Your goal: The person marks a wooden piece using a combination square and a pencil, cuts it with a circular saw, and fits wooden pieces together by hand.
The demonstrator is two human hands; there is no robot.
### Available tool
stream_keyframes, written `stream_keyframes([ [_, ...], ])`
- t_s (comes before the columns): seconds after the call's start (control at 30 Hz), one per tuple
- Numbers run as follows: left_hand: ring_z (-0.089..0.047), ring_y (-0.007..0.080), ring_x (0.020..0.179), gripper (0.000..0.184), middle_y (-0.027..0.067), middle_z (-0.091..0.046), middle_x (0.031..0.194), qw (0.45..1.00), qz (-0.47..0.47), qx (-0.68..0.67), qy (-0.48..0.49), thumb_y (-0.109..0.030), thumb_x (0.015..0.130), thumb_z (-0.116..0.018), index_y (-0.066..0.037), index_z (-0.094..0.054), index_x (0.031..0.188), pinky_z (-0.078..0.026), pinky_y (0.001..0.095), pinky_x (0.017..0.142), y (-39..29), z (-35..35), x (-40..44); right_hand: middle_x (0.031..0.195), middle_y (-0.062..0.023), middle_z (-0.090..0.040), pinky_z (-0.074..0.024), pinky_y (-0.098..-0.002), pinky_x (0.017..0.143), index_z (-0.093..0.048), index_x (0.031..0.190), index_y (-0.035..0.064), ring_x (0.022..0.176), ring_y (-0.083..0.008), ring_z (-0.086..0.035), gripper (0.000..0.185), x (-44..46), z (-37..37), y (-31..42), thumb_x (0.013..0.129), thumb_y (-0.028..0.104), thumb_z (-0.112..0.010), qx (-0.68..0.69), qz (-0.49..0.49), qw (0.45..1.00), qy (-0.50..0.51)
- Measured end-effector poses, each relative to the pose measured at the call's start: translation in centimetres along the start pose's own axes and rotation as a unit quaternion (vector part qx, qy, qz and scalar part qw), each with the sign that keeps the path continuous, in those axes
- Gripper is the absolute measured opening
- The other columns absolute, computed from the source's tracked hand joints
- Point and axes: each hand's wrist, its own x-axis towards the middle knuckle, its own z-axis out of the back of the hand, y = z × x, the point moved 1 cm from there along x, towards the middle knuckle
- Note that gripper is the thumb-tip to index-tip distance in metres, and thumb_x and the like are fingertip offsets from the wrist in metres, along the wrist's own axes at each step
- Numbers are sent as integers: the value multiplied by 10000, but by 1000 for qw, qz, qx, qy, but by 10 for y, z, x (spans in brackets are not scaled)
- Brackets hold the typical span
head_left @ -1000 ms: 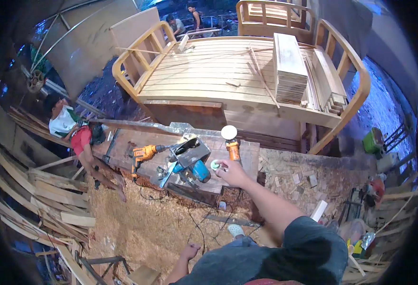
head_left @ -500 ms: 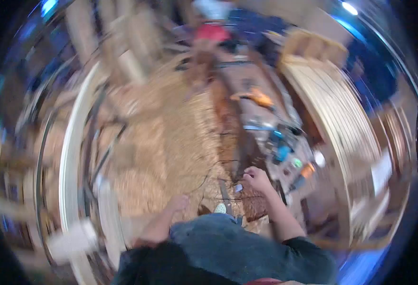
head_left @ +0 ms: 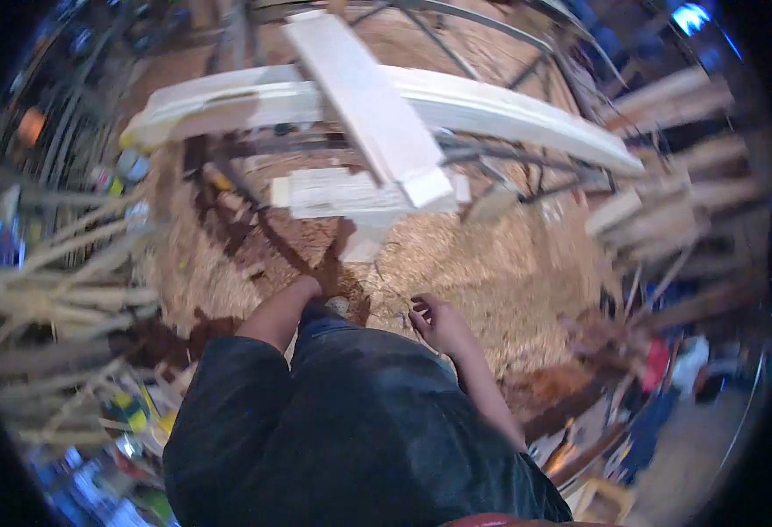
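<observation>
My left hand (head_left: 309, 286) hangs low beside my leg, over the sawdust floor; its fingers are hidden or too blurred to make out. To its right, my right hand (head_left: 437, 323) hovers above the sawdust with loosely bent fingers, apart and holding nothing. Ahead of both hands, a pale board (head_left: 364, 97) lies slanted across a long row of pale wood strips (head_left: 509, 114). Nearer to me, a shorter stack of pale boards (head_left: 342, 193) rests below it.
Dark metal frame bars (head_left: 438, 39) stand behind and under the boards. Wood pieces are piled at the left (head_left: 78, 307) and right (head_left: 667, 202). A red item (head_left: 656, 364) lies at the lower right. Wood shavings (head_left: 491, 263) cover the floor.
The view has swung from the workbench, tools and bed frame to the stacked boards. My right hand has left the small round green item it held near the tools and now hangs over the floor.
</observation>
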Motion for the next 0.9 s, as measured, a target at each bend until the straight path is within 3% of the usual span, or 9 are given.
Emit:
stream_keyframes([
  [0.07,-704,359,1022,386,210,-734,1076,982,163,-69,65,-300,816,-633,-29,-751,1065,-553,436,905,2,28,-55,1033,-199,-745,-580,-422,810,-638,1233,31,919,-347,-738,359,22,2,32,932,223,-677,-26,54,997,56],
  [0.17,-712,371,994,448,197,-729,1088,980,150,-127,-21,-454,891,-586,-84,-745,1089,-564,489,856,16,18,-103,1028,-200,-747,-579,-417,820,-647,1228,30,931,-338,-740,359,52,-15,34,940,242,-678,-63,105,983,138],
  [0.27,-700,396,992,369,208,-728,1085,931,259,-232,-106,-335,819,-614,-52,-771,995,-553,488,877,23,-33,-130,1046,-205,-744,-577,-418,838,-651,1228,29,952,-337,-739,362,83,-32,22,939,246,-677,-146,100,951,253],
  [0.4,-708,388,968,348,201,-733,1028,941,231,-209,-130,-328,864,-576,-66,-775,979,-557,502,847,3,-90,-170,1052,-179,-747,-575,-421,810,-645,1254,37,914,-327,-736,398,99,-24,25,938,277,-684,-258,241,872,340],
  [0.5,-726,339,922,340,180,-746,976,945,263,-172,-93,-319,912,-544,-74,-771,976,-558,473,800,-48,-125,-219,1033,-223,-731,-548,-483,856,-660,1224,51,962,-415,-697,386,118,-26,33,916,285,-656,-251,318,846,345],
  [0.6,-718,285,837,324,154,-742,907,757,407,-504,-82,-302,933,-540,-71,-765,968,-537,457,719,-68,-242,-208,1050,-225,-721,-537,-482,869,-665,1190,37,996,-412,-684,385,143,-33,31,925,314,-631,-260,328,851,318],
  [0.7,-709,273,789,319,143,-734,860,777,434,-447,-94,-325,929,-568,-68,-757,921,-536,445,702,-104,-276,-219,1008,-220,-732,-547,-464,853,-669,1212,63,954,-395,-705,367,140,-31,32,906,267,-658,-228,360,863,272],
  [0.77,-703,265,758,322,137,-728,829,780,445,-412,-152,-340,927,-586,-67,-751,889,-535,436,691,-111,-276,-229,1005,-214,-741,-562,-453,842,-668,1217,52,964,-377,-719,376,130,-37,32,911,271,-675,-231,290,874,313],
  [0.9,-696,246,724,324,133,-714,783,723,425,-422,-344,-362,910,-642,-59,-745,855,-539,414,705,-93,-242,-236,1031,-210,-745,-572,-438,847,-664,1221,36,956,-349,-732,410,119,-62,24,903,292,-693,-340,297,797,400],
])
